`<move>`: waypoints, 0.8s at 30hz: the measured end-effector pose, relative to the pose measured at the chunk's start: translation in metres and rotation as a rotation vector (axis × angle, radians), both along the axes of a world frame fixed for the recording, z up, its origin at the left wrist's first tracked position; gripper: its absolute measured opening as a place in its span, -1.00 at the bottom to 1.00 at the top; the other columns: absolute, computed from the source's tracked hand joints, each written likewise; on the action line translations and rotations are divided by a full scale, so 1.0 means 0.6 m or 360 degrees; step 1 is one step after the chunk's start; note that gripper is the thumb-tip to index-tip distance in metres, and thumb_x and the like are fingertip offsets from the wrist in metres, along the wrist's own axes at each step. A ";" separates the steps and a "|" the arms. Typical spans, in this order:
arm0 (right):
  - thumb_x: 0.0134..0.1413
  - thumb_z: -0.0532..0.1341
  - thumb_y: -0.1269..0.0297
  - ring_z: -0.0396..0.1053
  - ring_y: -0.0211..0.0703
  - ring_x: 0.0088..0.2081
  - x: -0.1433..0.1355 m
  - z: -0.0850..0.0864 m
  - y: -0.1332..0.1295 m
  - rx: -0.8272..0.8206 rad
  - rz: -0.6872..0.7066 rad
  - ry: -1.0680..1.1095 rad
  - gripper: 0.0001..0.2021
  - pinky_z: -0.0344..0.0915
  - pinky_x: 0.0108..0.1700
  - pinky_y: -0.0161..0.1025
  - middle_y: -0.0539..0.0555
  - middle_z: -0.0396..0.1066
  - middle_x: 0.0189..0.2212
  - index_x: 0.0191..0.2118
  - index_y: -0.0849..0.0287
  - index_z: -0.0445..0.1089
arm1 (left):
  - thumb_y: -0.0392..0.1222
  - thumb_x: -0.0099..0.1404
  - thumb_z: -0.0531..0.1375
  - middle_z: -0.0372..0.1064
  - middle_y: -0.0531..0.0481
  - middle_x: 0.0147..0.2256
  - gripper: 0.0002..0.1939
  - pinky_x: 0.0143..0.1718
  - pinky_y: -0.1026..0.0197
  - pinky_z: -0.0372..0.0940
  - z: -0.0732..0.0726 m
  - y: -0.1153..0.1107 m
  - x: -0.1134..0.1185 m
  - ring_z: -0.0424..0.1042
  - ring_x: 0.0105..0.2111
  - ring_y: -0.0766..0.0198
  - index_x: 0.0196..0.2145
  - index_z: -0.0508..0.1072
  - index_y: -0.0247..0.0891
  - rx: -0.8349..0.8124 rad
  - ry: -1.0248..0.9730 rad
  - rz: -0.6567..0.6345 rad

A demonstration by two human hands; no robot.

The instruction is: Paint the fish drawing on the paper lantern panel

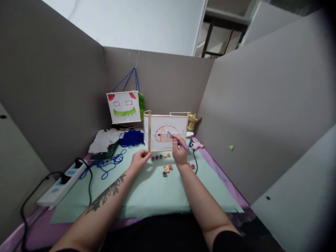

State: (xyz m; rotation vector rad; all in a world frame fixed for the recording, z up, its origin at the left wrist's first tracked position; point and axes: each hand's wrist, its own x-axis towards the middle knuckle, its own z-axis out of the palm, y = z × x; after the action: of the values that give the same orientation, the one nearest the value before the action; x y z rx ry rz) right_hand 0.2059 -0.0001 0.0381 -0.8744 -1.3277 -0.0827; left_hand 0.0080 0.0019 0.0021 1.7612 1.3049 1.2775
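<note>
A box-shaped lantern (168,120) with wooden edges and white panels stands upright on the table; its front panel carries a red oval outline with orange and red marks inside. My left hand (141,157) is closed at the lantern's lower left corner, fingers on the wooden frame. In my right hand (180,151) is a thin blue paintbrush (181,144), its tip at the panel within the oval. Small paint pots (165,174) in several colours sit below and in front of the lantern, some partly behind my right hand.
A painted lantern (124,104) hangs by blue cords at the back left. Blue yarn (131,138), white cloth (102,140) and a white power strip (59,187) with black cables lie left. A pink glue gun (196,144) lies right. Grey partitions (168,80) enclose the table.
</note>
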 end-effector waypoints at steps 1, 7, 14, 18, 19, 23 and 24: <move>0.16 0.08 0.28 0.44 -0.13 -0.19 -0.001 0.001 -0.001 -0.0010 0.0006 -0.0008 -0.79 0.36 -0.11 -0.15 0.09 0.51 -0.27 -0.18 0.14 0.44 | 0.07 0.06 0.18 0.23 0.11 -0.63 -0.68 -0.50 0.31 0.09 0.001 -0.001 0.000 0.19 -0.58 0.36 -0.54 0.39 -0.28 -0.0004 0.0001 0.0006; 0.15 0.08 0.31 0.43 -0.13 -0.23 0.000 0.000 -0.005 -0.0026 -0.0002 -0.0031 -0.80 0.35 -0.13 -0.15 0.07 0.50 -0.32 -0.23 0.14 0.46 | 0.07 0.06 0.18 0.24 0.11 -0.63 -0.68 -0.50 0.31 0.09 0.003 -0.002 0.000 0.19 -0.58 0.35 -0.55 0.39 -0.28 -0.0010 0.0006 0.0024; 0.15 0.08 0.30 0.42 -0.14 -0.22 0.002 0.000 -0.003 -0.0044 -0.0028 -0.0063 -0.80 0.35 -0.13 -0.15 0.07 0.51 -0.33 -0.23 0.14 0.46 | 0.06 0.06 0.18 0.23 0.11 -0.63 -0.68 -0.50 0.31 0.09 0.002 -0.002 -0.001 0.18 -0.58 0.36 -0.55 0.38 -0.28 -0.0001 0.0005 0.0017; 0.15 0.08 0.30 0.43 -0.14 -0.23 0.003 -0.001 -0.002 -0.0002 -0.0031 -0.0036 -0.80 0.35 -0.13 -0.15 0.07 0.51 -0.32 -0.22 0.13 0.45 | 0.05 0.06 0.18 0.24 0.11 -0.63 -0.69 -0.49 0.31 0.09 0.004 -0.003 0.001 0.19 -0.58 0.36 -0.55 0.39 -0.28 -0.0006 0.0016 0.0029; 0.15 0.08 0.29 0.43 -0.14 -0.22 0.003 0.000 -0.002 0.0004 -0.0027 -0.0029 -0.79 0.35 -0.12 -0.15 0.08 0.51 -0.30 -0.20 0.13 0.45 | 0.05 0.06 0.18 0.24 0.11 -0.63 -0.69 -0.49 0.31 0.09 0.004 -0.003 0.001 0.19 -0.58 0.36 -0.55 0.39 -0.28 -0.0003 0.0017 0.0026; 0.15 0.09 0.28 0.43 -0.14 -0.20 0.000 0.001 0.000 -0.0051 0.0024 -0.0049 -0.79 0.35 -0.11 -0.15 0.08 0.51 -0.29 -0.19 0.13 0.45 | 0.07 0.06 0.17 0.25 0.10 -0.63 -0.68 -0.50 0.31 0.09 0.003 -0.002 0.000 0.19 -0.58 0.35 -0.54 0.39 -0.28 0.0002 0.0007 0.0018; 0.15 0.09 0.27 0.43 -0.14 -0.20 -0.001 0.001 0.000 -0.0064 0.0031 -0.0057 -0.79 0.36 -0.11 -0.16 0.08 0.51 -0.30 -0.20 0.13 0.46 | 0.07 0.06 0.17 0.25 0.10 -0.63 -0.68 -0.50 0.31 0.09 0.003 -0.002 0.000 0.19 -0.58 0.35 -0.55 0.39 -0.28 0.0002 0.0009 0.0023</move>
State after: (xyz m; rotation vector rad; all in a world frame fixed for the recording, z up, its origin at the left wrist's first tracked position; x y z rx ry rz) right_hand 0.2053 -0.0003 0.0388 -0.8975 -1.3749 -0.0565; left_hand 0.0079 0.0009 0.0038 1.7604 1.3224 1.2828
